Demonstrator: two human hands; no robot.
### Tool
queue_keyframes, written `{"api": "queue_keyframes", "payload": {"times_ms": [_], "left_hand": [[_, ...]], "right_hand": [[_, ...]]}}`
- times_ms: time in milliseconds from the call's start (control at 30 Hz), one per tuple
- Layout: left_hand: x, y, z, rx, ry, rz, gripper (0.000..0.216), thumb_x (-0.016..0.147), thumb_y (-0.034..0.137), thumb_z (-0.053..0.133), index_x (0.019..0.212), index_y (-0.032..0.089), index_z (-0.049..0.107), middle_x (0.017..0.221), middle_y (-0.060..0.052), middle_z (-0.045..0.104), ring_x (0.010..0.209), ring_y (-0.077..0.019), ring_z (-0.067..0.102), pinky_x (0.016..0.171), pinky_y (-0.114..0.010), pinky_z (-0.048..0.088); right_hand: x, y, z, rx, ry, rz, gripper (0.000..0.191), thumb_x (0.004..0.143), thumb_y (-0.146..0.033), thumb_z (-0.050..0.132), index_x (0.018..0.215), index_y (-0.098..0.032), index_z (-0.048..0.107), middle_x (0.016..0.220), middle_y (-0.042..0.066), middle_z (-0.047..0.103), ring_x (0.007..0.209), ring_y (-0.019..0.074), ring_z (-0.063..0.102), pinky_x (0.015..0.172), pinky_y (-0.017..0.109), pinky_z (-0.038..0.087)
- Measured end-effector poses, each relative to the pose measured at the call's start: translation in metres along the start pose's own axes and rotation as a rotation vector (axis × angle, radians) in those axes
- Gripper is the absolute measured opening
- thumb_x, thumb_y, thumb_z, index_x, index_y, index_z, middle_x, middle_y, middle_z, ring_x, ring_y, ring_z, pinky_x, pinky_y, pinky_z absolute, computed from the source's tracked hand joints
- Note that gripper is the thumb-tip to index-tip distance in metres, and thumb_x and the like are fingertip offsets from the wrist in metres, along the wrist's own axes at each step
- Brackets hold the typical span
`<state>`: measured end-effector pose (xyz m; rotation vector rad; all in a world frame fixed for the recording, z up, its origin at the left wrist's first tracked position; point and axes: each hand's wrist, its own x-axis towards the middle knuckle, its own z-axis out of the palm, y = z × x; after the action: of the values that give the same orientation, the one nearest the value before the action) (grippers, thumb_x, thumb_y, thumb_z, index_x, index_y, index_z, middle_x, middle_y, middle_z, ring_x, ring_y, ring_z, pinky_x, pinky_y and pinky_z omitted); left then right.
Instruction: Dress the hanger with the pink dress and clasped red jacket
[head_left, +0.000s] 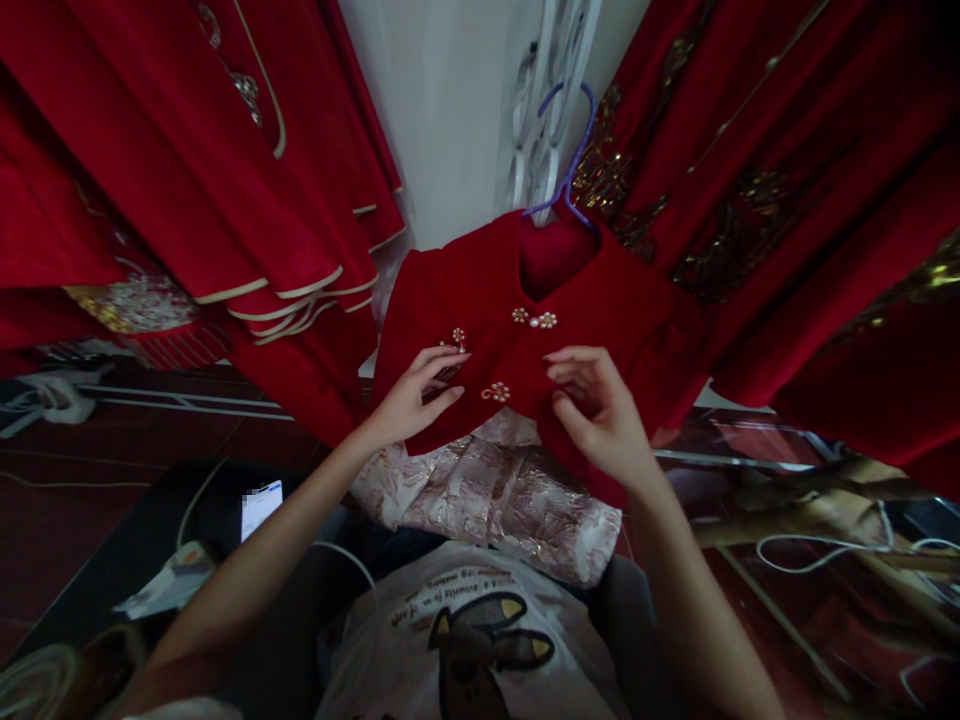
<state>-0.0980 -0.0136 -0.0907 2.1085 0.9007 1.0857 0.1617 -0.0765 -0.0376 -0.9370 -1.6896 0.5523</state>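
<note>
A short red jacket (480,290) hangs in front of me on a purple hanger (574,165). It has pearl-and-gold flower clasps down its front: an upper clasp (534,319) near the neckline and a lower clasp (496,391) at the hem. My left hand (420,395) is at the left front of the jacket, thumb and fingers apart, beside a flower brooch (458,337). Over the right front, my right hand (604,415) is half curled with a gap between thumb and fingers. I see nothing held in either one. Below the hem lies pale brocade fabric (495,495) over my lap.
Red garments with light piping (300,200) hang at left, and red garments with gold embroidery (780,230) hang at right. A white metal rack (546,110) holds the hanger. At lower left are a lit phone (261,510) and a white cable; sticks and cords (817,515) lie at right.
</note>
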Motion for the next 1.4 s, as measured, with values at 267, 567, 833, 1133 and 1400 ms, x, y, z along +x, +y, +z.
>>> {"api": "queue_keyframes", "payload": {"times_ms": [267, 567, 833, 1133, 1400], "left_hand": [[0.018, 0.001, 0.019, 0.373, 0.269, 0.065, 0.03, 0.094, 0.024, 0.053, 0.123, 0.022, 0.061, 0.114, -0.008, 0.059, 0.104, -0.018, 0.061, 0.096, -0.035, 0.052], [0.028, 0.005, 0.025, 0.242, 0.439, 0.033, 0.019, 0.09, 0.019, 0.058, 0.106, 0.02, 0.069, 0.093, -0.003, 0.067, 0.08, -0.0115, 0.066, 0.079, -0.025, 0.055], [0.028, 0.003, 0.035, -0.13, 0.516, -0.116, 0.023, 0.083, 0.019, 0.064, 0.104, 0.018, 0.071, 0.097, -0.006, 0.073, 0.084, -0.0126, 0.069, 0.078, -0.025, 0.058], [0.024, 0.003, 0.03, -0.232, 0.469, -0.159, 0.031, 0.079, 0.015, 0.06, 0.107, 0.018, 0.072, 0.103, -0.007, 0.075, 0.09, -0.0145, 0.071, 0.086, -0.029, 0.058], [0.028, 0.008, 0.023, -0.436, 0.475, -0.242, 0.027, 0.084, 0.029, 0.061, 0.103, 0.016, 0.075, 0.104, -0.008, 0.076, 0.09, -0.0168, 0.072, 0.09, -0.035, 0.058]], "right_hand": [[-0.001, 0.017, 0.053, -0.18, -0.106, 0.133, 0.02, 0.09, -0.021, 0.053, 0.107, -0.02, 0.062, 0.086, 0.002, 0.067, 0.068, 0.0125, 0.062, 0.063, 0.024, 0.05], [0.004, 0.046, 0.074, -0.702, -0.055, 0.414, 0.024, 0.086, -0.034, 0.064, 0.105, -0.02, 0.062, 0.086, 0.007, 0.069, 0.074, 0.0229, 0.067, 0.06, 0.029, 0.044], [0.024, 0.068, 0.088, -0.174, 0.079, 0.379, 0.033, 0.075, -0.05, 0.072, 0.086, -0.019, 0.063, 0.08, 0.003, 0.072, 0.063, 0.0154, 0.065, 0.06, 0.026, 0.05], [0.022, 0.047, 0.062, 0.228, 0.009, 0.431, 0.039, 0.068, -0.053, 0.077, 0.076, -0.017, 0.067, 0.072, 0.004, 0.069, 0.059, 0.0139, 0.063, 0.05, 0.024, 0.054], [0.044, 0.037, 0.076, -0.002, 0.075, 0.261, 0.029, 0.077, -0.047, 0.072, 0.079, -0.018, 0.068, 0.076, 0.005, 0.072, 0.066, 0.0162, 0.068, 0.063, 0.029, 0.058]]}}
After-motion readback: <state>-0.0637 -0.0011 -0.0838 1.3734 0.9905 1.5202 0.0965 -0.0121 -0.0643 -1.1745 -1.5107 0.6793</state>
